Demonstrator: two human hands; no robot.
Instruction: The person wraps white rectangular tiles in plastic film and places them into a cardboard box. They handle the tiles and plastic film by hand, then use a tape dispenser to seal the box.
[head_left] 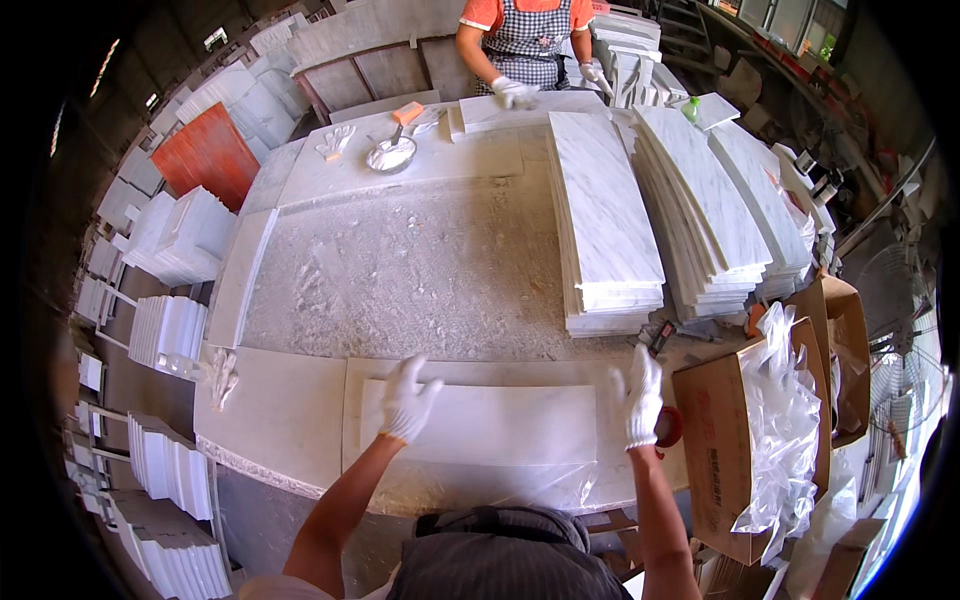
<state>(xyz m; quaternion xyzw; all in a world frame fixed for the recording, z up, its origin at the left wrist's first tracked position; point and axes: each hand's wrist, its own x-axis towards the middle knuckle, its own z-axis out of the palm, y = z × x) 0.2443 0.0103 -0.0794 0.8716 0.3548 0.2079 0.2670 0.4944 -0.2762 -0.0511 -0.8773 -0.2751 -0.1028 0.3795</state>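
Observation:
A white marble slab (500, 425) lies flat on the near side of the worktable, its long side toward me. My left hand (408, 400), in a white knitted glove, hovers by the slab's left end with thumb and fingers apart, holding nothing. Beyond the slab's right end, my right hand (641, 400) is gloved too and raised with its fingers stretched out, empty. Clear plastic film (540, 482) spreads along the slab's near edge. A red tape roll (669, 427) sits right beside my right wrist, and a black-handled tool (661, 338) lies just past those fingertips.
Stacks of veined marble slabs (610, 200) stand on the table's right half. A cardboard box (715, 450) with crumpled plastic bags (780, 430) is at the near right. Across the table, a co-worker's gloved hand (514, 92) rests by a slab. A bowl of white powder (390, 155) stands far left.

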